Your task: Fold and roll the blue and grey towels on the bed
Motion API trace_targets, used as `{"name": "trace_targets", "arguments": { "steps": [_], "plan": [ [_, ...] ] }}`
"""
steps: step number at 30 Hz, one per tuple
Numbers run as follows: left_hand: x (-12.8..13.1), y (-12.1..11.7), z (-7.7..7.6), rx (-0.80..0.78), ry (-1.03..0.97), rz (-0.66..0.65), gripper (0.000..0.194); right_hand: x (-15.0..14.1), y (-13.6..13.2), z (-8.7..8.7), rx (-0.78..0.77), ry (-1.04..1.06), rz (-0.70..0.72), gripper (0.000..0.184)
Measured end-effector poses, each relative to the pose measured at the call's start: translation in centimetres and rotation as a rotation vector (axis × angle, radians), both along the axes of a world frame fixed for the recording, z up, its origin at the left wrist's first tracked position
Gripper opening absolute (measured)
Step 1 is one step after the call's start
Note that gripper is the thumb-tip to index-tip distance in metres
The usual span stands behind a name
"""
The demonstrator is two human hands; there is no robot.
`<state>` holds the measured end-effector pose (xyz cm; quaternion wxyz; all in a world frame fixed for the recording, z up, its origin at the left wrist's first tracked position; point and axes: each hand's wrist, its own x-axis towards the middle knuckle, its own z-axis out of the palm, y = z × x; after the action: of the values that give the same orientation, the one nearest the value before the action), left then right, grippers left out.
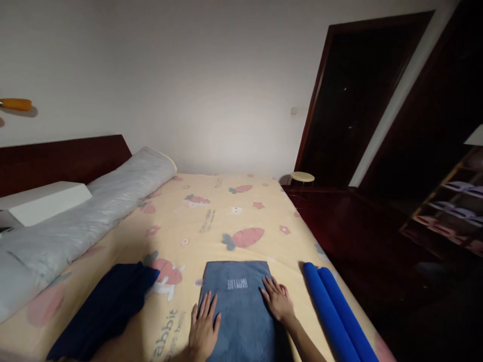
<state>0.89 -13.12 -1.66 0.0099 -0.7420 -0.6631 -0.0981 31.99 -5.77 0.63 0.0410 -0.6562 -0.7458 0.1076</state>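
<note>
A grey-blue towel (pixel 241 314) with white "HAPPY LIFE" lettering lies flat on the bed, its near end running out of view. My left hand (pixel 204 324) rests on its left edge, palm down, fingers stretched out. On the right edge, higher up, my right hand (pixel 277 300) lies flat with its fingers spread. Neither hand grips anything. To the left is a crumpled dark navy cloth (pixel 107 306). Two bright blue rolls (pixel 337 311) lie side by side on the right, near the bed's edge.
The bed (pixel 211 201) has a yellow sheet printed with carrots and rabbits. A long grey bundle (pixel 124 186) and a white box (pixel 47 201) lie along the headboard (pixel 64 158). Beyond the bed's far right corner stands a round stool (pixel 302 176); a shoe rack (pixel 453 211) is at right.
</note>
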Motion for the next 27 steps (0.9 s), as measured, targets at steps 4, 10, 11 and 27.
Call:
{"name": "trace_targets", "arguments": {
  "steps": [4,10,11,27],
  "plan": [
    [-0.1,0.1,-0.3,0.000,0.007,-0.002,0.052,-0.3,0.4,0.0,-0.009,-0.066,-0.025,0.056],
    [-0.4,0.3,-1.3,0.073,0.029,-0.008,0.053,-0.4,1.6,-0.1,-0.009,-0.111,-0.158,0.061],
    [-0.4,0.3,-1.5,0.083,0.034,-0.008,0.053,-0.8,1.6,0.0,0.004,-0.106,-0.184,0.065],
    [-0.7,0.1,-1.4,0.134,0.060,-0.042,0.056,-12.6,-1.8,0.1,0.030,0.292,0.503,0.054]
  ]
}}
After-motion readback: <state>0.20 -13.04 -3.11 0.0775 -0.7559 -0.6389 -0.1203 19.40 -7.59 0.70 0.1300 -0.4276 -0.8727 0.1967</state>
